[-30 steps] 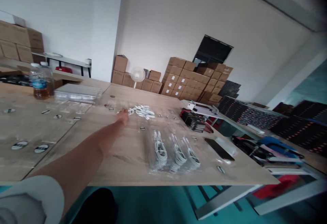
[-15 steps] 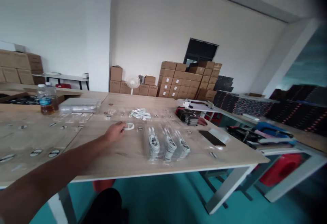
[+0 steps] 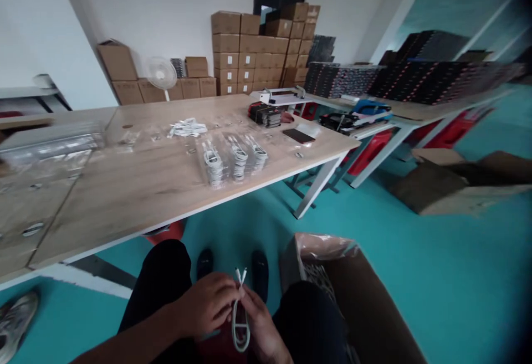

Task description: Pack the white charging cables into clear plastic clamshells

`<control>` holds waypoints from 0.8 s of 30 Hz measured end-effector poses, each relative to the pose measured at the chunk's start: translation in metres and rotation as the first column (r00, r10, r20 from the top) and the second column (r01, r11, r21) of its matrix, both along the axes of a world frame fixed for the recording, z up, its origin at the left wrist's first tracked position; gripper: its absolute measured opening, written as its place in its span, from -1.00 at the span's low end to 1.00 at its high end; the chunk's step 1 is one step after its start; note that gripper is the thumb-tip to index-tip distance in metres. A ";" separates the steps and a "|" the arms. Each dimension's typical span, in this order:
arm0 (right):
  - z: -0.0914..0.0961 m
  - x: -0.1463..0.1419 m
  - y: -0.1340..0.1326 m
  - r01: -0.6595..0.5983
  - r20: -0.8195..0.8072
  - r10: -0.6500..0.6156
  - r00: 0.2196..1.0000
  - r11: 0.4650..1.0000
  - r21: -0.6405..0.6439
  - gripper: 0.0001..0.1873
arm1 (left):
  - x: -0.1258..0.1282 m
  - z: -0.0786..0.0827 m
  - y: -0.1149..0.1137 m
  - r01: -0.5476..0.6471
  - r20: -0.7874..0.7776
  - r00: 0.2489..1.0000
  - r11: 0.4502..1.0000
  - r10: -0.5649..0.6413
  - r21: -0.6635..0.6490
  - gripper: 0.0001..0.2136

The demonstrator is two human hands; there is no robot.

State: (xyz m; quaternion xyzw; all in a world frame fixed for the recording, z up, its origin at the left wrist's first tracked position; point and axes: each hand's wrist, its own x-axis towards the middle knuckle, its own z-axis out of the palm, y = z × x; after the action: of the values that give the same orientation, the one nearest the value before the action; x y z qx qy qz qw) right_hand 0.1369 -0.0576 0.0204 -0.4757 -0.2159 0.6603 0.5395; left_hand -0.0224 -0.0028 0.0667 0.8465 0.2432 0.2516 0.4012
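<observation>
Over my lap, a coiled white cable (image 3: 240,337) hangs with its two plug ends pointing up. My left hand (image 3: 210,302) is closed, its fingertips pinching the cable near the plugs. From the other side my right hand (image 3: 262,322) grips the same cable just below the plug ends. The coil hangs down as a long loop between my palms. On the table (image 3: 137,186) ahead stand three stacks of coiled white cables (image 3: 239,162) on clear plastic. Behind them lies a loose heap of white cable pieces (image 3: 188,127).
An open carton (image 3: 366,297) with white cables inside stands at my right knee. Another open carton (image 3: 461,186) sits farther right on the floor. A dark phone (image 3: 298,136) and stacked black packs (image 3: 265,114) lie on the table. A shoe (image 3: 19,319) shows at lower left.
My left hand has come back from the coiled cable on the table to my lap. My right hand has come into view, and both hold a coiled cable. The view has turned down and right.
</observation>
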 end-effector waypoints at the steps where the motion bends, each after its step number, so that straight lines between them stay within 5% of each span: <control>1: 0.003 0.001 0.002 0.037 -0.039 -0.037 0.999 0.999 -0.002 -0.52 | 0.003 -0.003 0.001 -0.115 0.016 0.993 0.992 0.116 -0.045 -0.76; 3: 0.006 0.005 0.004 0.086 -0.045 -0.086 0.995 0.996 -0.011 -0.51 | 0.010 -0.013 -0.001 -0.322 0.009 0.943 0.918 0.333 -0.230 -0.83; 5: 0.004 0.008 0.006 0.167 -0.007 -0.167 0.986 0.986 -0.003 -0.49 | 0.018 -0.026 -0.008 -0.349 -0.045 0.924 0.788 0.381 -0.507 -0.82; 8: -0.005 0.011 0.007 0.201 0.062 -0.201 0.978 0.980 0.016 -0.49 | 0.031 -0.044 -0.020 -0.115 0.011 0.964 0.456 0.264 -0.882 -0.68; 10: -0.011 0.011 0.008 0.209 0.114 -0.209 0.971 0.978 0.014 -0.50 | 0.037 -0.053 -0.026 0.045 0.101 0.966 0.230 0.238 -0.972 -0.63; 12: -0.014 0.011 0.009 0.223 0.156 -0.222 0.963 0.975 0.008 -0.49 | 0.039 -0.058 -0.030 0.122 0.140 0.954 0.084 0.264 -0.989 -0.62; 14: -0.016 0.011 0.012 0.250 0.195 -0.244 0.950 0.968 -0.006 -0.48 | 0.038 -0.060 -0.030 0.148 0.145 0.943 0.014 0.300 -0.989 -0.66; 19: -0.015 0.006 0.019 0.295 0.074 -0.289 0.954 0.952 -0.085 -0.54 | 0.032 -0.066 -0.026 0.164 0.140 0.913 -0.031 0.384 -0.986 -0.75; 24: -0.015 0.005 0.023 0.212 -0.076 -0.214 0.974 0.977 -0.028 -0.64 | 0.028 -0.075 -0.013 0.235 0.060 0.855 -0.281 0.516 -0.930 -0.74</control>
State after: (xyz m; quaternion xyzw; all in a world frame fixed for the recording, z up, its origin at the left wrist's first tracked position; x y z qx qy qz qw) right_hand 0.1421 -0.0346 0.0054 -0.4748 -0.1358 0.6189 0.6108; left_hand 0.0051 -0.0163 -0.0082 0.0584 0.3451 0.1987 0.9154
